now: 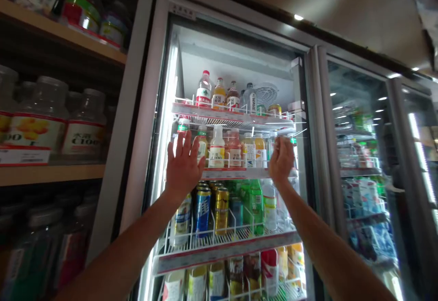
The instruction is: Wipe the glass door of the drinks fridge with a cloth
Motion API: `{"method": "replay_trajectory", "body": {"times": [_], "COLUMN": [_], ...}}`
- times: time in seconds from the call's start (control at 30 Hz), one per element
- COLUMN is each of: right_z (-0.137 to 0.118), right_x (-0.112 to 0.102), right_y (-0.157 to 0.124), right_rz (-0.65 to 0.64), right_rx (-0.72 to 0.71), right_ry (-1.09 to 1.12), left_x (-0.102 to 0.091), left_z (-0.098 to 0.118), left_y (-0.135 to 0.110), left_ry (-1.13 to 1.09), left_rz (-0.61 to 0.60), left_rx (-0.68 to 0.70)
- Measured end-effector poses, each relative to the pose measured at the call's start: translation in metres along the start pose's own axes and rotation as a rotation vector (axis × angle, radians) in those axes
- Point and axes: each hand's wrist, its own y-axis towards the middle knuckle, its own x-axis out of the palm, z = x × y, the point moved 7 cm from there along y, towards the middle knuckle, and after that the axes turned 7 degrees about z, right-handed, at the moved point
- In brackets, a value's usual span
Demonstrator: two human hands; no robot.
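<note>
My left hand (184, 169) is raised in front of the middle shelf of a lit drinks fridge, palm forward and fingers spread. Nothing shows in its grasp, and I cannot tell whether it touches glass. Farther right, my right hand (281, 158) is up at a similar height with its fingers bunched together. What they hold, if anything, is hidden. Between the hands stand a white-capped bottle with a yellow label (217, 148) and a pinkish bottle (234, 149). Thin bright streaks, perhaps reflections, show near my right hand.
The fridge's metal frame (140, 155) borders wooden shelving (68, 169) with large bottles at left. Below my hands are a blue can (203, 212), a gold can (221, 209) and a green bottle (256, 205). Another glass-doored fridge (359, 155) stands at right.
</note>
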Motion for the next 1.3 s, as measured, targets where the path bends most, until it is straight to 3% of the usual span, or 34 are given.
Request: {"method": "replay_trajectory", "body": {"times": [0.1,0.17,0.3,0.37,0.53,0.6,0.7,0.77,0.83,0.93,1.0,1.17,1.23,1.3], "right_z": [-0.063,-0.078,-0.032,-0.031,-0.098,-0.083,-0.021,-0.004,-0.018,-0.065,-0.069,0.011,0.013,-0.015], "right_x": [0.012,0.016,0.011,0.013,0.023,0.021,0.013,0.014,0.019,0.025,0.025,0.023,0.024,0.023], "right_y": [-0.024,-0.028,0.002,0.003,-0.029,-0.023,0.006,0.014,0.010,-0.009,-0.012,0.028,0.028,0.015], "right_rz": [-0.209,-0.287,-0.064,-0.018,-0.263,-0.246,-0.024,0.054,0.035,-0.140,-0.209,-0.047,0.000,-0.037], "right_rx": [-0.276,-0.352,0.040,0.107,-0.321,-0.288,0.030,0.116,0.057,-0.236,-0.332,0.054,0.108,-0.011], "right_ry": [0.114,0.143,0.044,0.037,0.162,0.124,0.010,-0.001,0.046,0.155,0.166,0.019,0.020,0.074], "left_x": [0.000,-0.001,-0.002,-0.002,-0.002,-0.003,-0.005,-0.005,-0.006,-0.006,-0.006,-0.004,-0.004,-0.004], "left_z": [-0.001,0.000,0.002,0.003,0.001,-0.001,-0.002,-0.002,-0.002,0.000,0.002,0.003,0.003,0.002], "left_y": [0.000,-0.002,-0.006,-0.007,-0.007,-0.008,-0.010,-0.011,-0.012,-0.014,-0.015,-0.020,-0.021,-0.022], "left_ry": [-0.001,0.013,0.067,0.078,0.070,0.069,0.079,0.097,0.115,0.124,0.130,0.159,0.175,0.187], "left_rz": [-0.002,0.002,0.010,0.010,0.007,-0.002,-0.031,-0.048,-0.044,-0.015,0.001,0.004,0.002,0.002], "left_rx": [-0.006,0.003,0.039,0.046,0.046,0.061,0.087,0.092,0.086,0.087,0.081,0.046,0.030,0.014]}}
